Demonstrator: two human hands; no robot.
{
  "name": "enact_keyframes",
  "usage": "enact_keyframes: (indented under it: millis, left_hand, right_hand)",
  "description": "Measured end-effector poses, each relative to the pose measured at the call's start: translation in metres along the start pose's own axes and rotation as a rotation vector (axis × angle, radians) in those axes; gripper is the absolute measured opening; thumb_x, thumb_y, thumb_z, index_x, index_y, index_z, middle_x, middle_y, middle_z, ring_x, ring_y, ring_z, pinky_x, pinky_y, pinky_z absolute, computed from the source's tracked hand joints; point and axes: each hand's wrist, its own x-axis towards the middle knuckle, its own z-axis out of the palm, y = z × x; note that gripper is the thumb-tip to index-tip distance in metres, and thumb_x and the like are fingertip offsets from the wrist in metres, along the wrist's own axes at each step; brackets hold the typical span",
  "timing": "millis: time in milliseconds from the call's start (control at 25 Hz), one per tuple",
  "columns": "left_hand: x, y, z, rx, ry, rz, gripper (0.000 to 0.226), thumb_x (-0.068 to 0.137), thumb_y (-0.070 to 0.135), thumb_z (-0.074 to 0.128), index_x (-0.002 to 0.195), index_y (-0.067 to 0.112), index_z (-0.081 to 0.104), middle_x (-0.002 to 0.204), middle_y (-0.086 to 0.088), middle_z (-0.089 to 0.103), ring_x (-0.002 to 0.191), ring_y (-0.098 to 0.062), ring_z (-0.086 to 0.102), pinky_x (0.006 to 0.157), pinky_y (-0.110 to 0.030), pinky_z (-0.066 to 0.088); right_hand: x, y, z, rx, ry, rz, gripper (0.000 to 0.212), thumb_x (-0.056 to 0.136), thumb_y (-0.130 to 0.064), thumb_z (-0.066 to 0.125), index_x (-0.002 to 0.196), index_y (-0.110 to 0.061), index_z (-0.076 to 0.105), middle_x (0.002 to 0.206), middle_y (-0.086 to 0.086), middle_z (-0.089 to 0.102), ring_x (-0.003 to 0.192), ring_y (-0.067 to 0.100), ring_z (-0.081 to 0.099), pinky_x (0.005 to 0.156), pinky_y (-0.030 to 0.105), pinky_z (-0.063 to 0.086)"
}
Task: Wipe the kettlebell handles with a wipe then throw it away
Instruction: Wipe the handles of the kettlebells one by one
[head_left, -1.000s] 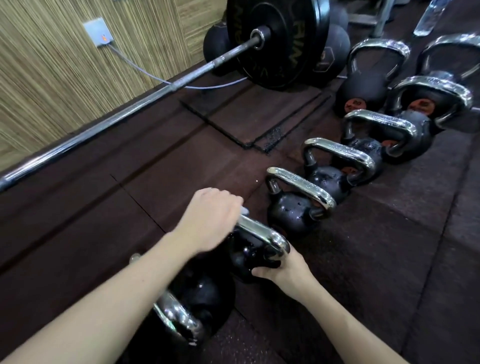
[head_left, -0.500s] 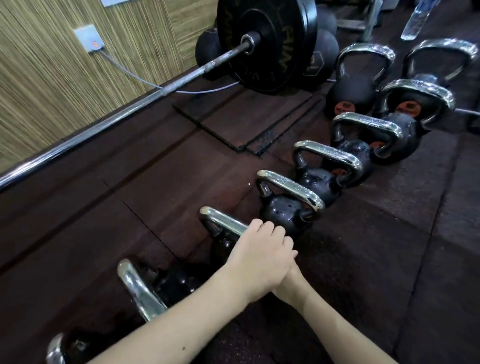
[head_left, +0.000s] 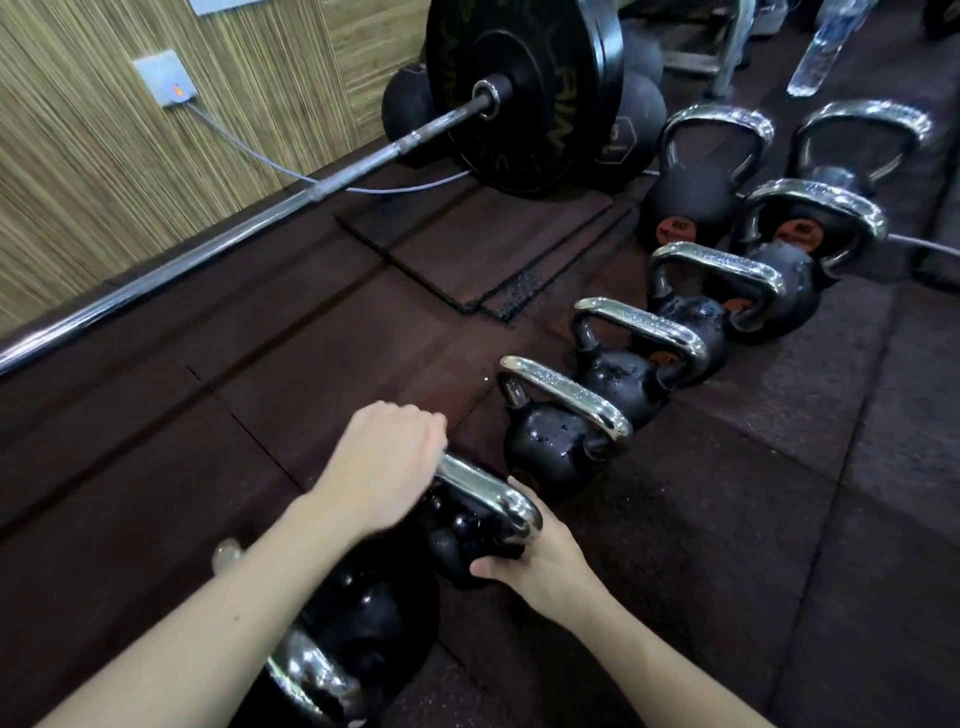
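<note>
A row of black kettlebells with chrome handles runs diagonally across the dark rubber floor. My left hand (head_left: 384, 462) is closed over the far left end of one chrome handle (head_left: 488, 493). No wipe shows; anything under the palm is hidden. My right hand (head_left: 540, 566) grips the round body (head_left: 457, 540) of that same kettlebell from the near right, just under the handle's right bend. A bigger kettlebell (head_left: 363, 613) stands nearer to me, partly under my left forearm. The neighbouring kettlebell (head_left: 550, 447) further along has droplets on it.
A barbell (head_left: 260, 218) with a black plate (head_left: 524, 88) lies along the wood-patterned wall on the left. A loose floor mat (head_left: 483, 244) lies beside the plate. A water bottle (head_left: 821, 52) stands at the back right. A cable runs from a wall socket (head_left: 166, 78).
My left hand slid from the handle's right end, where it covered my right hand, back to the left end. The chrome bar shows again. My right hand stays on the kettlebell body.
</note>
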Motion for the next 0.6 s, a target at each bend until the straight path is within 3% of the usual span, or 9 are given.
enact_keyframes:
  millis: [80, 160, 200, 240, 320, 360, 440, 520, 600]
  left_hand:
    - [-0.002, 0.042, -0.003, 0.117, 0.025, 0.163, 0.016, 0.089, 0.026, 0.046, 0.077, 0.026, 0.056, 0.075, -0.001, 0.067, 0.07, -0.031, 0.063, 0.075, -0.042, 0.048]
    - [-0.008, 0.078, 0.005, 0.148, 0.042, 0.299, 0.024, 0.094, 0.025, 0.039, 0.081, 0.022, 0.059, 0.077, 0.0, 0.061, 0.074, -0.03, 0.059, 0.082, -0.046, 0.044]
    - [-0.012, 0.088, 0.012, 0.155, 0.044, 0.32, 0.03, 0.098, 0.025, 0.034, 0.084, 0.02, 0.06, 0.078, -0.001, 0.06, 0.076, -0.029, 0.058, 0.087, -0.047, 0.045]
    - [-0.015, 0.092, 0.016, 0.161, 0.079, 0.323, 0.03, 0.1, 0.026, 0.037, 0.084, 0.02, 0.061, 0.078, -0.001, 0.059, 0.077, -0.028, 0.057, 0.092, -0.048, 0.046]
    - [-0.013, 0.08, 0.014, 0.102, 0.128, 0.328, 0.02, 0.097, 0.03, 0.051, 0.083, 0.022, 0.063, 0.076, 0.002, 0.058, 0.075, -0.025, 0.058, 0.097, -0.048, 0.048]
    - [-0.011, 0.068, 0.011, 0.07, 0.123, 0.317, 0.02, 0.096, 0.032, 0.05, 0.083, 0.024, 0.063, 0.076, 0.004, 0.058, 0.075, -0.024, 0.059, 0.098, -0.048, 0.048]
    - [-0.01, 0.039, 0.007, 0.052, 0.128, 0.27, 0.027, 0.097, 0.034, 0.038, 0.083, 0.029, 0.061, 0.076, 0.006, 0.057, 0.076, -0.023, 0.06, 0.097, -0.046, 0.048]
    - [-0.009, 0.009, 0.008, 0.054, 0.102, 0.131, 0.028, 0.098, 0.035, 0.031, 0.082, 0.031, 0.053, 0.077, 0.007, 0.056, 0.078, -0.023, 0.059, 0.093, -0.043, 0.048]
    - [-0.009, -0.015, 0.009, -0.035, 0.035, -0.036, 0.032, 0.098, 0.037, 0.024, 0.078, 0.03, 0.048, 0.077, 0.01, 0.054, 0.08, -0.02, 0.057, 0.09, -0.042, 0.048]
  right_hand:
    - [0.001, -0.002, -0.002, -0.13, -0.03, -0.015, 0.107, 0.055, -0.046, 0.087, 0.15, -0.029, 0.039, 0.142, -0.022, 0.047, 0.128, -0.003, 0.047, 0.11, 0.02, 0.038]
    - [-0.002, -0.012, -0.002, -0.2, 0.012, -0.028, 0.048, 0.077, -0.033, 0.066, 0.124, -0.022, 0.067, 0.114, -0.012, 0.067, 0.098, 0.001, 0.063, 0.084, 0.016, 0.05]
    - [-0.005, -0.027, -0.004, -0.202, -0.014, 0.002, 0.034, 0.08, -0.028, 0.052, 0.102, -0.02, 0.076, 0.094, -0.009, 0.071, 0.079, 0.004, 0.066, 0.067, 0.015, 0.049]
    - [-0.004, -0.022, -0.004, -0.255, 0.139, -0.118, 0.034, 0.08, -0.027, 0.046, 0.089, -0.021, 0.078, 0.083, -0.007, 0.07, 0.07, 0.006, 0.066, 0.058, 0.014, 0.046]
    - [-0.008, -0.024, -0.003, -0.255, 0.084, -0.052, 0.028, 0.077, -0.036, 0.06, 0.103, -0.032, 0.068, 0.102, -0.011, 0.067, 0.089, 0.008, 0.066, 0.07, 0.013, 0.046]
    - [-0.001, -0.017, -0.004, -0.34, 0.041, -0.036, 0.051, 0.066, -0.05, 0.07, 0.114, -0.038, 0.059, 0.116, -0.017, 0.063, 0.103, 0.006, 0.063, 0.082, 0.015, 0.048]
    - [0.004, -0.005, -0.003, -0.272, -0.02, 0.039, 0.103, 0.047, -0.062, 0.08, 0.14, -0.043, 0.039, 0.139, -0.023, 0.052, 0.125, 0.003, 0.055, 0.103, 0.026, 0.047]
    - [0.003, -0.013, -0.003, -0.233, -0.035, 0.061, 0.123, 0.048, -0.062, 0.084, 0.153, -0.043, 0.023, 0.151, -0.023, 0.042, 0.135, 0.004, 0.047, 0.111, 0.028, 0.042]
    - [0.001, -0.016, -0.007, -0.211, -0.038, 0.077, 0.124, 0.053, -0.059, 0.088, 0.154, -0.044, 0.017, 0.154, -0.024, 0.036, 0.139, 0.005, 0.043, 0.112, 0.029, 0.04]
